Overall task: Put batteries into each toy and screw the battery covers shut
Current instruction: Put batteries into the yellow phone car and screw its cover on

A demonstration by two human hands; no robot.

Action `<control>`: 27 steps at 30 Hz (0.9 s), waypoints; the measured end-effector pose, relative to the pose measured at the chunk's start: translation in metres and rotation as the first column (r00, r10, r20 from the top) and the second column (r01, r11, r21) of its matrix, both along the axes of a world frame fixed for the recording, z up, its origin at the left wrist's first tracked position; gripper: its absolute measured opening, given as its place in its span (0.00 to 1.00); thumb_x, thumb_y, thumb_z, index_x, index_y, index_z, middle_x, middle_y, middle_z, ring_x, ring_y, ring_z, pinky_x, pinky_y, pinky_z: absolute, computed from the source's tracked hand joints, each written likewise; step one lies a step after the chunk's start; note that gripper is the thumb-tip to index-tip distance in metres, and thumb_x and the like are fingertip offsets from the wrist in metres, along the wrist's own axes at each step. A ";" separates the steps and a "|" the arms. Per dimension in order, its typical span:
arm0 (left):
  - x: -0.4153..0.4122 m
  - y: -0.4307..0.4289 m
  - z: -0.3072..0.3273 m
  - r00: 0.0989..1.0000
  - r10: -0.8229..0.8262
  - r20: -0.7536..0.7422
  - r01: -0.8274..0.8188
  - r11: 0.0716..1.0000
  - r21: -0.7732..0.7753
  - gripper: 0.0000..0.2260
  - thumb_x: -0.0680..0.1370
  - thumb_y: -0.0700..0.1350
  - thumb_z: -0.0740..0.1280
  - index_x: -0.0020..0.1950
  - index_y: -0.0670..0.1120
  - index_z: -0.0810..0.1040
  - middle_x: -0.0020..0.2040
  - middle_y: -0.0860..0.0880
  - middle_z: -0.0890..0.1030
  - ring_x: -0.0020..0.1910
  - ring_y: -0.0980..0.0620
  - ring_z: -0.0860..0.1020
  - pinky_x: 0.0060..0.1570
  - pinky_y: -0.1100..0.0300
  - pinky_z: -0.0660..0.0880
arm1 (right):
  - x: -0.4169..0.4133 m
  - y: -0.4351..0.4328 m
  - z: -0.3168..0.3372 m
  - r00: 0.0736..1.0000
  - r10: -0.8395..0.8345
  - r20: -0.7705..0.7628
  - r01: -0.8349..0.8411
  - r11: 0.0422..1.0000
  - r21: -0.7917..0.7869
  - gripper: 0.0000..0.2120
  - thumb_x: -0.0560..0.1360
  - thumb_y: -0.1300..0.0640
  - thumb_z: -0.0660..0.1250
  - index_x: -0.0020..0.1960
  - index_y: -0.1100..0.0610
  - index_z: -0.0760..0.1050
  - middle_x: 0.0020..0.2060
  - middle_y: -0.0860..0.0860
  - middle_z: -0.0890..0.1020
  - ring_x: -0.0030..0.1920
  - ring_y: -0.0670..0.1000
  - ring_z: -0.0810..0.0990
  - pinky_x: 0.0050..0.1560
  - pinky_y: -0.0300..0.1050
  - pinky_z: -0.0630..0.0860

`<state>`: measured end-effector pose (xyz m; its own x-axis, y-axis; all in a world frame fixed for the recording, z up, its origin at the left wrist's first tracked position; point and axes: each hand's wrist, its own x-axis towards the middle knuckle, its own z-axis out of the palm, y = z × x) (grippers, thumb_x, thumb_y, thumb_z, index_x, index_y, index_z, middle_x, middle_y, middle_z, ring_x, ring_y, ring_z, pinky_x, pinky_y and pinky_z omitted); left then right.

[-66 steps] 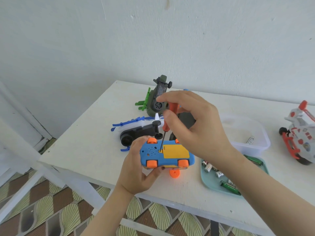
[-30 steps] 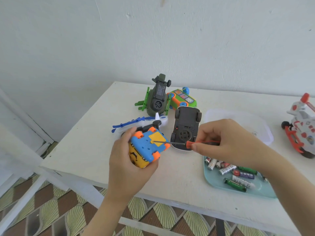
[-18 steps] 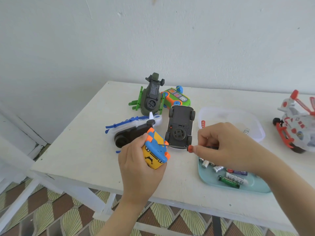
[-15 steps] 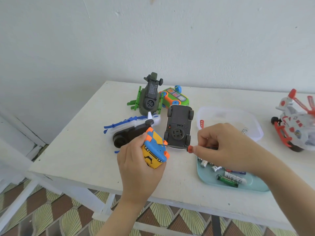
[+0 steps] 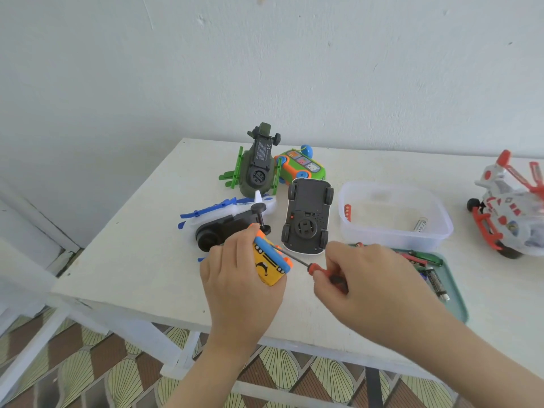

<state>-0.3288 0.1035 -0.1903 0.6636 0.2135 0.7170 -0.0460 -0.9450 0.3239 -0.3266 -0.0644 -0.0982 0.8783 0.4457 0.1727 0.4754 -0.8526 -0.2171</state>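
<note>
My left hand (image 5: 235, 278) grips a small blue, yellow and orange toy car (image 5: 269, 265), turned on its side above the table's front edge. My right hand (image 5: 371, 284) pinches a red-handled screwdriver (image 5: 309, 266), whose thin shaft runs up and left to the car's underside. The battery cover faces away, so I cannot see it. Loose batteries (image 5: 435, 278) lie in a teal tray (image 5: 457, 293), partly hidden by my right hand.
On the white table (image 5: 141, 260) lie an upside-down dark car (image 5: 307, 216), a blue-and-white helicopter (image 5: 226, 219), a green helicopter (image 5: 259, 166) and a green-orange toy (image 5: 303, 166). A clear plastic tub (image 5: 394, 216) stands behind the tray. A red-and-white helicopter (image 5: 512, 201) sits at far right.
My left hand turned the toy car from underside-up onto its side. My right hand swung the screwdriver from upright to nearly level and keeps its tip at the car.
</note>
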 end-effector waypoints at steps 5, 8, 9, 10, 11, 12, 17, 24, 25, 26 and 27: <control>0.000 0.002 0.003 0.999 0.007 -0.031 -0.004 0.995 0.099 0.28 0.67 0.53 0.72 0.65 0.50 0.70 0.51 0.50 0.80 0.43 0.49 0.72 0.43 0.58 0.61 | -0.011 0.009 0.000 0.992 -0.006 0.127 0.008 1.000 -0.016 0.15 0.70 0.49 0.59 0.32 0.52 0.54 0.17 0.47 0.57 0.18 0.50 0.52 0.22 0.37 0.43; -0.001 0.002 0.004 0.999 0.014 -0.039 -0.010 0.995 0.104 0.30 0.65 0.52 0.77 0.64 0.50 0.71 0.51 0.50 0.80 0.43 0.49 0.71 0.43 0.59 0.60 | -0.009 0.011 0.000 0.990 -0.031 0.141 0.030 1.000 0.006 0.17 0.67 0.51 0.63 0.32 0.52 0.55 0.20 0.46 0.54 0.19 0.50 0.50 0.24 0.35 0.40; -0.002 0.002 0.004 0.999 0.013 -0.038 -0.009 0.995 0.100 0.31 0.64 0.52 0.77 0.64 0.50 0.71 0.51 0.50 0.80 0.43 0.49 0.71 0.43 0.59 0.60 | -0.009 0.010 -0.001 0.989 -0.050 0.137 0.050 0.999 0.002 0.17 0.68 0.51 0.64 0.32 0.52 0.55 0.20 0.46 0.56 0.19 0.51 0.52 0.23 0.36 0.41; -0.003 0.002 0.005 0.999 0.008 -0.040 -0.004 0.996 0.092 0.31 0.64 0.52 0.78 0.63 0.50 0.72 0.50 0.50 0.80 0.43 0.49 0.70 0.43 0.59 0.60 | -0.007 0.009 -0.003 0.991 -0.059 0.117 0.061 0.998 -0.009 0.17 0.70 0.50 0.63 0.33 0.52 0.56 0.20 0.46 0.60 0.20 0.52 0.57 0.22 0.37 0.45; -0.004 0.002 0.006 0.999 0.000 -0.043 0.003 0.997 0.082 0.30 0.64 0.52 0.78 0.63 0.50 0.72 0.50 0.50 0.80 0.42 0.50 0.70 0.43 0.59 0.60 | -0.005 0.008 -0.004 0.993 -0.052 0.103 0.055 0.998 -0.021 0.16 0.73 0.49 0.61 0.33 0.52 0.57 0.22 0.47 0.67 0.23 0.53 0.63 0.22 0.40 0.52; -0.004 0.002 0.007 0.999 -0.008 -0.046 0.011 0.997 0.070 0.30 0.64 0.52 0.78 0.62 0.50 0.72 0.50 0.50 0.80 0.42 0.50 0.70 0.43 0.60 0.59 | -0.001 0.007 -0.004 0.996 -0.053 0.067 0.053 0.999 -0.004 0.15 0.76 0.47 0.58 0.35 0.52 0.60 0.27 0.48 0.73 0.27 0.54 0.69 0.25 0.43 0.60; -0.009 0.010 0.015 0.993 -0.052 -0.109 0.051 0.999 -0.009 0.33 0.63 0.59 0.79 0.62 0.48 0.71 0.52 0.48 0.79 0.45 0.48 0.73 0.47 0.60 0.64 | 0.006 -0.003 0.004 0.996 -0.078 -0.036 0.082 0.986 0.142 0.15 0.76 0.45 0.58 0.37 0.54 0.67 0.32 0.50 0.77 0.36 0.52 0.76 0.36 0.45 0.72; -0.016 0.013 0.036 0.957 -0.038 -0.286 0.002 0.992 -0.124 0.31 0.62 0.51 0.80 0.61 0.45 0.72 0.51 0.47 0.79 0.45 0.46 0.76 0.39 0.58 0.68 | 0.010 -0.005 -0.001 0.992 -0.081 -0.093 0.095 0.982 0.163 0.15 0.76 0.45 0.59 0.35 0.54 0.67 0.31 0.49 0.76 0.34 0.49 0.74 0.30 0.41 0.66; -0.016 0.014 0.039 0.951 -0.031 -0.307 -0.017 0.988 -0.152 0.31 0.63 0.47 0.79 0.62 0.44 0.72 0.52 0.47 0.78 0.47 0.45 0.76 0.39 0.57 0.67 | 0.011 -0.005 -0.002 0.992 -0.081 -0.094 0.096 0.982 0.165 0.15 0.76 0.45 0.59 0.35 0.54 0.68 0.31 0.49 0.76 0.34 0.49 0.74 0.30 0.40 0.65; -0.017 0.014 0.041 0.944 -0.023 -0.329 -0.037 0.984 -0.175 0.30 0.65 0.45 0.78 0.64 0.45 0.72 0.54 0.47 0.77 0.49 0.44 0.75 0.40 0.57 0.67 | 0.012 -0.005 -0.003 0.992 -0.082 -0.096 0.097 0.981 0.167 0.15 0.76 0.45 0.59 0.35 0.54 0.68 0.31 0.49 0.77 0.34 0.49 0.75 0.29 0.39 0.65; -0.017 0.014 0.042 0.937 -0.014 -0.350 -0.053 0.982 -0.182 0.30 0.66 0.45 0.76 0.65 0.45 0.70 0.56 0.47 0.75 0.51 0.44 0.74 0.41 0.57 0.66 | 0.013 -0.005 -0.003 0.991 -0.084 -0.106 0.101 0.981 0.167 0.15 0.76 0.45 0.60 0.35 0.54 0.68 0.31 0.49 0.77 0.34 0.49 0.74 0.29 0.39 0.65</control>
